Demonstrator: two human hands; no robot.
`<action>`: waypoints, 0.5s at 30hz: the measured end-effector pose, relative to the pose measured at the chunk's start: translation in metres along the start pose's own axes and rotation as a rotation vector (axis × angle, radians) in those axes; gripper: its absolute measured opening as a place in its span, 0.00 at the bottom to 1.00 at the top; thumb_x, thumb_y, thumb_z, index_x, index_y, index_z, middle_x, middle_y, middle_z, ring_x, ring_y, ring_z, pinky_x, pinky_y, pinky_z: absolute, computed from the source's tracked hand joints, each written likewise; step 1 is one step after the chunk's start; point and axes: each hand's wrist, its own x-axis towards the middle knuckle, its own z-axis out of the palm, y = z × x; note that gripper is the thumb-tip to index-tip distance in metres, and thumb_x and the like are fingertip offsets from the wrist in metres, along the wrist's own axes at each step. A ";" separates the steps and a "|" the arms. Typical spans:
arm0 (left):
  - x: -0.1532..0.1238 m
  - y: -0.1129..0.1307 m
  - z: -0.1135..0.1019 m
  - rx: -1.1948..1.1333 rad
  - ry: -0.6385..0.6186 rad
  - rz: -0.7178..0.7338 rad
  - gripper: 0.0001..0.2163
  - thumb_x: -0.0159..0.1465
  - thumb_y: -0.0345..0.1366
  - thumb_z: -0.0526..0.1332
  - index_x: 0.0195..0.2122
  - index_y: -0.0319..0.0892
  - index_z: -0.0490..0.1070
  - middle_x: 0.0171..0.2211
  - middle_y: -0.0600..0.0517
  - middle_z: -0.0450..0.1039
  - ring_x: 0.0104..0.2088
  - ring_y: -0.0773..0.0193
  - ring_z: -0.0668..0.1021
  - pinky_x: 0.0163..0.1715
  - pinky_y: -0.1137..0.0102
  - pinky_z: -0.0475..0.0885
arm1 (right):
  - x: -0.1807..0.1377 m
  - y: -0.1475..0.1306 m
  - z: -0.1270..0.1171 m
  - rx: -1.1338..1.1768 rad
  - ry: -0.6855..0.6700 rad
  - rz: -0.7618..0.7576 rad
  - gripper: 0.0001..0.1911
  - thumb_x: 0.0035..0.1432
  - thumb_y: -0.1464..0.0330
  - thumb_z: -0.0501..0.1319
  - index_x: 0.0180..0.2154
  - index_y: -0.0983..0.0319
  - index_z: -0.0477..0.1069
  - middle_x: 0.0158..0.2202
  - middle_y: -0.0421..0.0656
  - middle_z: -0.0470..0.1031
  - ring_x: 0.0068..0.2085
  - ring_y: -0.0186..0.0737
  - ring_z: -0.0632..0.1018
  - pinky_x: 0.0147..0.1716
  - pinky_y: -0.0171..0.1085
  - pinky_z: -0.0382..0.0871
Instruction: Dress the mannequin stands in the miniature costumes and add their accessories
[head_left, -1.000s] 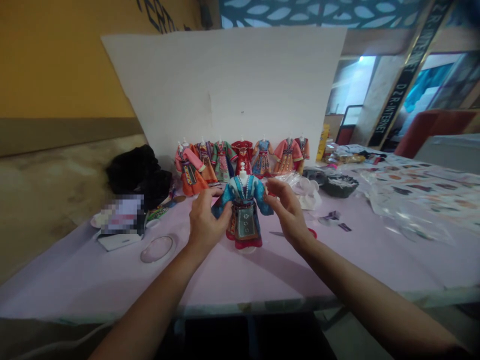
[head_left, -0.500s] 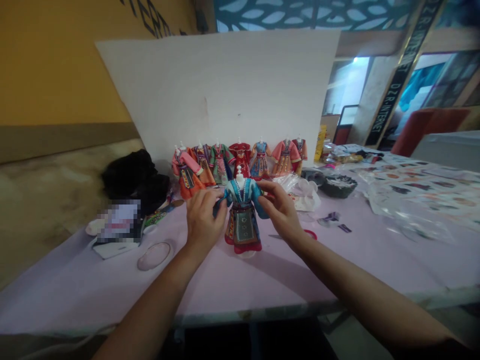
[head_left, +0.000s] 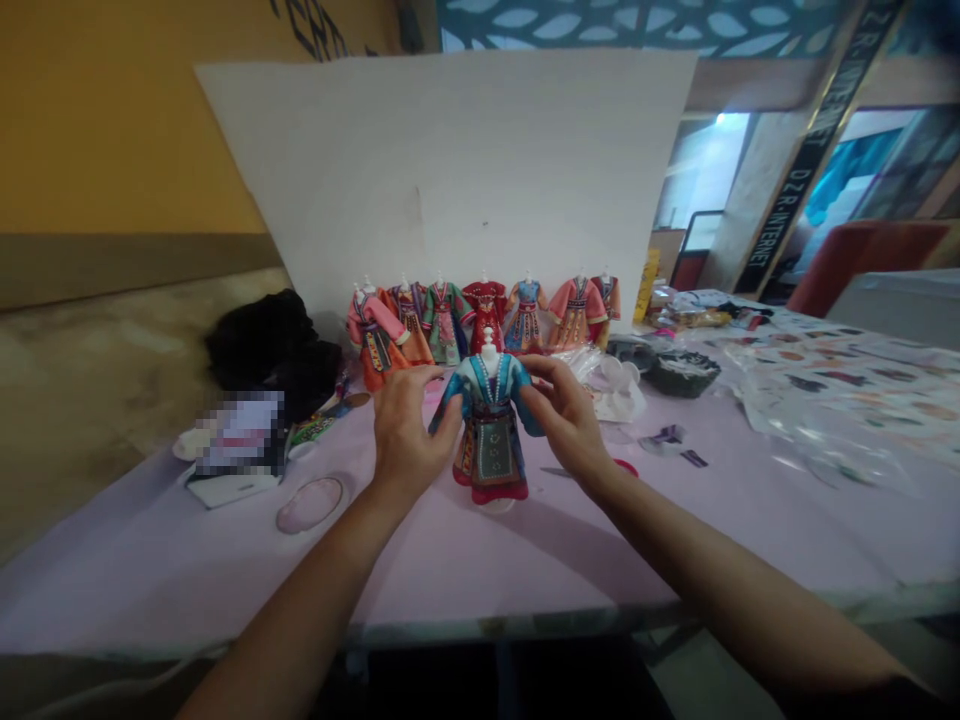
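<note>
Lilac-draped table [head_left: 187, 590] carries a teal miniature embroidered robe [head_left: 491, 440] on a white mannequin stand [head_left: 489, 348], set before a row of doll costumes [head_left: 480, 320] and a white backing board [head_left: 442, 170], with the left hand [head_left: 409, 430] and right hand [head_left: 562, 420] curled and pinching its sleeves, apparently to steady it.

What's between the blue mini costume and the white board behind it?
A row of seven miniature costumes on dress forms, shown in the head view.
</note>
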 end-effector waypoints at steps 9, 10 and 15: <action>0.008 -0.002 0.002 0.103 -0.027 0.092 0.03 0.67 0.35 0.62 0.41 0.45 0.74 0.41 0.49 0.79 0.44 0.54 0.78 0.46 0.59 0.69 | 0.010 -0.014 0.007 -0.111 0.016 -0.098 0.19 0.64 0.63 0.64 0.56 0.52 0.68 0.57 0.46 0.73 0.58 0.49 0.74 0.59 0.52 0.69; 0.009 -0.001 0.001 0.100 -0.033 0.088 0.03 0.67 0.35 0.62 0.40 0.45 0.74 0.40 0.49 0.79 0.43 0.54 0.78 0.46 0.59 0.69 | 0.010 -0.016 0.008 -0.138 0.014 -0.113 0.20 0.63 0.64 0.65 0.56 0.52 0.68 0.57 0.46 0.72 0.58 0.49 0.73 0.59 0.52 0.68; 0.010 0.006 -0.004 -0.069 -0.016 -0.012 0.03 0.67 0.32 0.61 0.36 0.45 0.74 0.39 0.50 0.77 0.42 0.58 0.78 0.46 0.60 0.71 | 0.013 -0.023 0.014 -0.250 0.006 -0.162 0.19 0.62 0.64 0.67 0.53 0.54 0.69 0.52 0.47 0.73 0.55 0.50 0.73 0.55 0.51 0.68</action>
